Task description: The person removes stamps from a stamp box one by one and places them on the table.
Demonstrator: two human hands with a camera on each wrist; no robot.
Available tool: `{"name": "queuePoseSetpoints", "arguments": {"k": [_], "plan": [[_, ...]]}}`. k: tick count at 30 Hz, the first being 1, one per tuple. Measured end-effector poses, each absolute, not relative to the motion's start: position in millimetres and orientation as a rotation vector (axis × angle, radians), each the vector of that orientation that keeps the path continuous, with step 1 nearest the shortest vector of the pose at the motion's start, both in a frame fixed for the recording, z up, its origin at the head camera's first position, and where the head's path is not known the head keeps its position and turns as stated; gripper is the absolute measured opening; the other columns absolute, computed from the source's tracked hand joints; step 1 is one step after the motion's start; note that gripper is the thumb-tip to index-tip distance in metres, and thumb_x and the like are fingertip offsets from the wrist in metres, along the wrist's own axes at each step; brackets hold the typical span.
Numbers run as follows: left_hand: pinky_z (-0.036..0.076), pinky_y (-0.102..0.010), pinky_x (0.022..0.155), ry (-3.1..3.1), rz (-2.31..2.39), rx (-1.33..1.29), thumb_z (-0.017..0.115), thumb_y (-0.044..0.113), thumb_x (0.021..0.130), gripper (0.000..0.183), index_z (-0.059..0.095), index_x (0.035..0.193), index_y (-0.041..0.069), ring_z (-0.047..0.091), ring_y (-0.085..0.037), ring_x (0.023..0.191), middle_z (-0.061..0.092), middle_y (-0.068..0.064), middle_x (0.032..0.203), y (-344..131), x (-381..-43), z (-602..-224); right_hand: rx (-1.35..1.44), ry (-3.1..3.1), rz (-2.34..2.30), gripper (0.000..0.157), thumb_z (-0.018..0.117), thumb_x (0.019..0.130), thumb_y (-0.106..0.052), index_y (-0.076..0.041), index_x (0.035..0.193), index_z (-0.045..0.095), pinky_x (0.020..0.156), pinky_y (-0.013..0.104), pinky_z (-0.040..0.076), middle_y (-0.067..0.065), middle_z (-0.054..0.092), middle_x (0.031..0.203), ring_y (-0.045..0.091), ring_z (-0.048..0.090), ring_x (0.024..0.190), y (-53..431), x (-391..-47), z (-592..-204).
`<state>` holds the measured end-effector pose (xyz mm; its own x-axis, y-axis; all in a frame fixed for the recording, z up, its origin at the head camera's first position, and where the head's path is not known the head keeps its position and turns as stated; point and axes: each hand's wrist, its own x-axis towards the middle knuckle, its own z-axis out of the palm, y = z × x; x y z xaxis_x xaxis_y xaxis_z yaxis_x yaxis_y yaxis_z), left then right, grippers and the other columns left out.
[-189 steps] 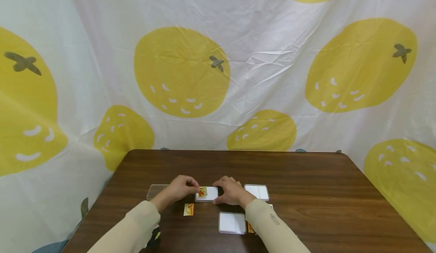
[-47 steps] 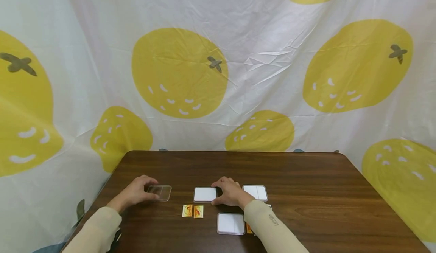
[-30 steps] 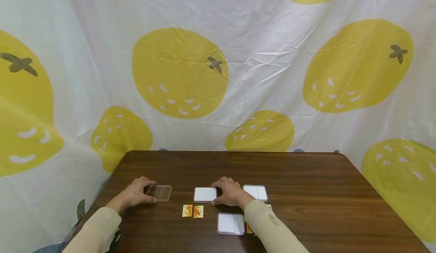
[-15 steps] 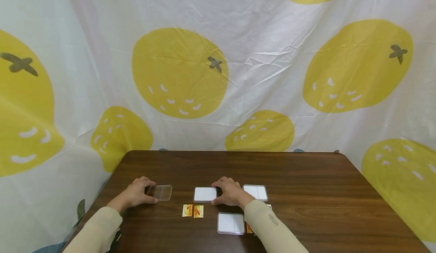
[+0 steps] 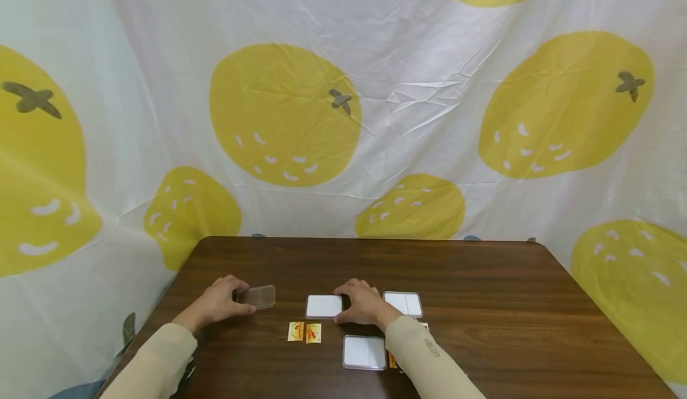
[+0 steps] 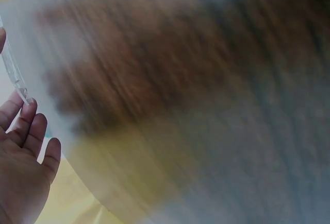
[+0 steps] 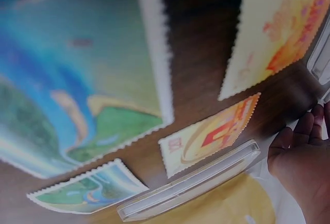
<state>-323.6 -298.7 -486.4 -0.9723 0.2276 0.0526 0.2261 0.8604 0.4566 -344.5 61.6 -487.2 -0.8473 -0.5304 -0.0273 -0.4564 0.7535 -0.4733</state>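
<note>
In the head view my left hand [image 5: 217, 302] pinches a clear plastic lid [image 5: 262, 296] by its left end, tilted and raised off the table. The left wrist view shows the lid's edge [image 6: 11, 69] at the fingertips. My right hand [image 5: 366, 305] grips the right end of a flat clear case [image 5: 324, 307] with a white insert, between thumb and fingers. Two small orange-yellow stamps, a left stamp [image 5: 296, 331] and a right stamp [image 5: 313, 333], lie in front of that case.
A second white-lined case [image 5: 402, 305] lies beyond the right hand, and a third case [image 5: 364, 352] nearer. An orange stamp [image 5: 393, 361] is partly hidden under the right sleeve. The right wrist view shows a large blue-green stamp [image 7: 82, 80] and a smaller one [image 7: 93, 188] on the wooden table.
One stamp has gone from the white insert to beside the other on the table. My left hand has moved left, taken the clear lid and lifted it slightly rightward. My right hand has stayed put.
</note>
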Motion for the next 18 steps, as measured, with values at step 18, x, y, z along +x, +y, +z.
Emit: {"name": "queuePoseSetpoints", "arguments": {"k": [18], "plan": [[0.046,-0.046,0.086,3.036,0.781,0.474,0.084,0.042,0.075,0.06,0.066,0.115,0.001,0.052,-0.026,0.101,0.059,-0.006,0.106,-264,-334,-477,-0.786,2.746,-0.793,0.06,0.081,0.08,-0.033,-0.008,0.132,0.061,0.106,0.062,0.028,0.011,0.055,0.132,0.033,0.047,0.126,65,-347,-481]]}}
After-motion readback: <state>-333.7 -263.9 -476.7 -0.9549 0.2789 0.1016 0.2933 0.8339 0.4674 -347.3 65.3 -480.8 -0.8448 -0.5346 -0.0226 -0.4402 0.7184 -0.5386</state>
